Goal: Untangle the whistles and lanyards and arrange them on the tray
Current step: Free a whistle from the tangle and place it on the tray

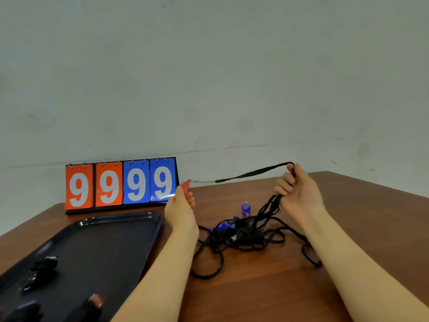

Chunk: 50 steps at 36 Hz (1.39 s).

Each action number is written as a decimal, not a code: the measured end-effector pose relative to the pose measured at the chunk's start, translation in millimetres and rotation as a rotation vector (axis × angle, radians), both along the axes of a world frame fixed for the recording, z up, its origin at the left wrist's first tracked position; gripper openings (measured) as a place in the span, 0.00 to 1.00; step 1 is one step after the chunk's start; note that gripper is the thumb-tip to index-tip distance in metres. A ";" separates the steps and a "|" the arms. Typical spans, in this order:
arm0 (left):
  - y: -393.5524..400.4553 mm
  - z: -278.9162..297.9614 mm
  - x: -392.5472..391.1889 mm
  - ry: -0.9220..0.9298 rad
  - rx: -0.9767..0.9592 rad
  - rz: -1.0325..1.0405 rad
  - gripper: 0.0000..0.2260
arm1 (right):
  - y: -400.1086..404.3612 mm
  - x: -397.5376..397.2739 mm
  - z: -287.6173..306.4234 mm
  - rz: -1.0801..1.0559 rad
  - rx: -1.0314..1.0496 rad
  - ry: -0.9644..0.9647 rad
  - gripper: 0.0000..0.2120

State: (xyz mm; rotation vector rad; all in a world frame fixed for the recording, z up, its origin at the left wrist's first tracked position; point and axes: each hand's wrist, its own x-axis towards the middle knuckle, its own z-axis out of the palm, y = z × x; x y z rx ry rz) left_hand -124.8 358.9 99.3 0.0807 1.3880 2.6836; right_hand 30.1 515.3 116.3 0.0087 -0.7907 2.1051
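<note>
Left hand (182, 204) raised above the bench (267, 293), grip pinched on a red whistle (185, 185). Right hand (294, 189) lifted too, grip curled round the black lanyard (253, 173) of that whistle, with a further bunch of cords hanging from the same fist. Lanyard stretched taut between the two hands, likely to draw it clear of the rest and show where it runs. Thin ring and short cord visible between whistle and strap.

Below and between the forearms, the main tangle (243, 238) of black lanyards lying on the bench, loops spilling toward the near edge. Blue whistle (245, 208) standing just behind the tangle; another blue piece (222, 227) caught within it, too knotted to make out fully.

Dark tray (116, 231) to the left of the tangle, holding a few blurred dark whistles (44, 266) near its close end, so some evidently sorted already. Flip scoreboard (121, 183) reading 9999 upright behind the tray, against the wall.

Judged midway: red whistle nearly freed, most cords not yet separated. Risk of tightening knots if pulled hard.
</note>
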 end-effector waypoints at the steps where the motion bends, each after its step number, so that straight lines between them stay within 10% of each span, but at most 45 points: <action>1: 0.5 -0.1 0.2 0.006 -0.011 -0.008 0.08 | -0.5 -1.4 -1.2 -0.026 0.018 -0.023 0.12; 13: 0.7 10.1 15.1 0.071 0.212 -0.314 0.05 | -20.9 -12.0 -9.7 -0.263 0.688 -0.494 0.16; 20: 8.9 1.1 19.8 0.305 -0.354 -0.348 0.08 | -26.0 -12.2 -11.9 -0.390 0.865 -0.598 0.16; 29: 8.3 9.2 44.0 0.560 -0.450 -0.456 0.13 | -28.7 -9.3 -10.2 -0.281 0.880 -0.465 0.17; 50: 6.4 5.7 47.7 0.528 -0.421 -0.729 0.11 | -25.9 -12.4 -12.5 -0.304 0.893 -0.547 0.18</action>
